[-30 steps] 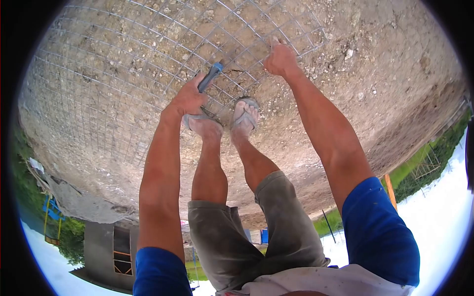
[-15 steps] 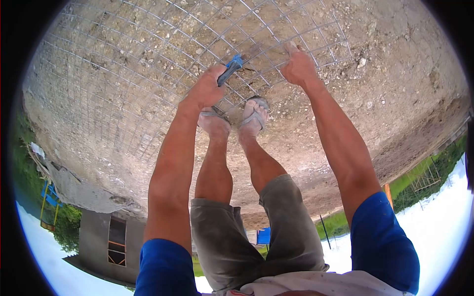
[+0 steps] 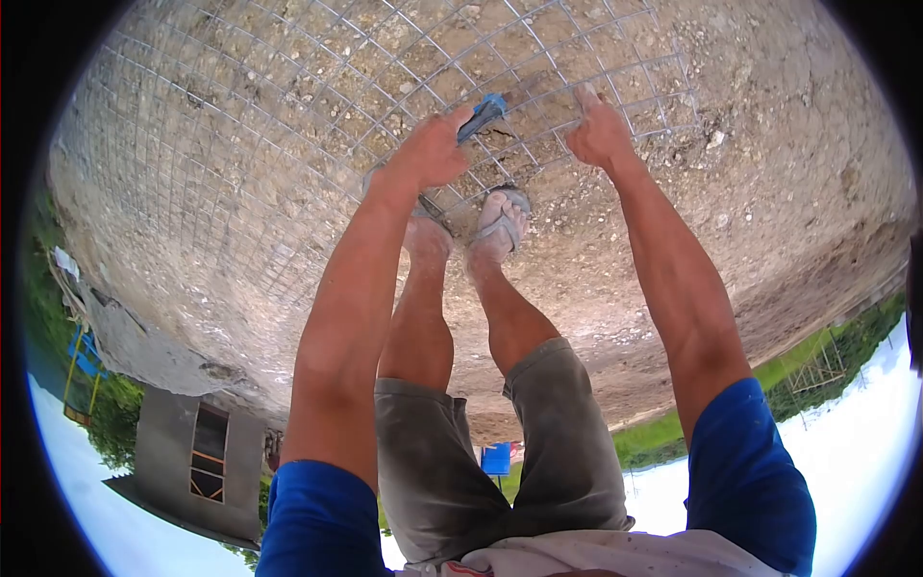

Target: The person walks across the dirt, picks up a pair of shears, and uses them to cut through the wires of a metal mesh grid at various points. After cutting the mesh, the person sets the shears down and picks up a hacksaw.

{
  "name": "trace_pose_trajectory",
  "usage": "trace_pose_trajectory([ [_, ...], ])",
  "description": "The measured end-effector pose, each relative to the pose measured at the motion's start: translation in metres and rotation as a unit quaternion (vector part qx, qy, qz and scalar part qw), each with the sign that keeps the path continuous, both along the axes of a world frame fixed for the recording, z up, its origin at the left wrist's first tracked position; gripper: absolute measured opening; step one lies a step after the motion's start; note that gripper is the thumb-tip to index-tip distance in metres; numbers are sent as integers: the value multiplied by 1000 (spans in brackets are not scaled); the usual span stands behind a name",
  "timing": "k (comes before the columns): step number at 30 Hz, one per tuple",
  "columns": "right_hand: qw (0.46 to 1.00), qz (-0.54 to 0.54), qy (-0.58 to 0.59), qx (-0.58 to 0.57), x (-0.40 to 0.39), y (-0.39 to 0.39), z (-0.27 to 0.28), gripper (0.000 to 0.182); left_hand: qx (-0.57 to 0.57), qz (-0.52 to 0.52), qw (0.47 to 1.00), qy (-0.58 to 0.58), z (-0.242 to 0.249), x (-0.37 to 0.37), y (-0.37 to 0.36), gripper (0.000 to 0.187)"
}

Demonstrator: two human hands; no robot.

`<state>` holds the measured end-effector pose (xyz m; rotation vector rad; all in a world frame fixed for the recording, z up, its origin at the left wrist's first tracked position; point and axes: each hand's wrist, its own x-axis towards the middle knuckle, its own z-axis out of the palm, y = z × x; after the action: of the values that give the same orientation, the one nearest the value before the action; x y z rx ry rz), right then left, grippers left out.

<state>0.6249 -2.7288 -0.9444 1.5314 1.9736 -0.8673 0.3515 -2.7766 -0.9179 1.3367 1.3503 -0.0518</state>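
Note:
My left hand [image 3: 433, 152] is closed around a dark tool with a blue end [image 3: 484, 115], which points away from me over the mesh. What kind of tool it is, I cannot tell. To its right, my right hand [image 3: 602, 133] is at the wire mesh [image 3: 663, 94] near the mesh's corner, its index finger stretched along the wires and the other fingers curled in. Square-gridded steel wire makes up the mesh, which spreads over the dirt ground to the far left. Just below the hands are my sandalled feet [image 3: 502, 219], close to the mesh's near edge.
Stony, dusty ground [image 3: 769, 183] surrounds the mesh. A grey building [image 3: 171, 452] with a window opening appears upside down at lower left, near a concrete slab edge [image 3: 159, 351]. Grass and a small blue object [image 3: 496, 460] show behind my legs.
My left hand and the tool have shifted right and slightly farther from me. My right hand has moved a little to the right, and the mesh corner sits slightly lower right.

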Motion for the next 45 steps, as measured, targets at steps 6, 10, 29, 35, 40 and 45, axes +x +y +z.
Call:
trace_pose_trajectory([
  [6, 996, -86, -7, -14, -15, 0, 18, 67, -46, -38, 998, 24, -6, -2, 4, 62],
  [10, 992, -79, -7, 96, -25, -22, 29, 68, -1, 23, 999, 45, -3, -5, -3, 75],
  [29, 986, -79, -93, -111, 76, -107, 393, 20, -268, 17, 959, 94, 410, -215, -262, 58],
  [35, 970, -34, -188, -152, 72, -43, 418, 33, -295, -8, 952, 81, 433, -228, -275, 49],
  [40, 945, 149, -254, -141, 52, -31, 399, 39, -302, 75, 950, 0, 418, -186, -363, 60],
  [45, 946, 202, -186, -172, -82, 51, 419, 37, -404, 411, 786, -225, 494, -98, -469, 50],
])
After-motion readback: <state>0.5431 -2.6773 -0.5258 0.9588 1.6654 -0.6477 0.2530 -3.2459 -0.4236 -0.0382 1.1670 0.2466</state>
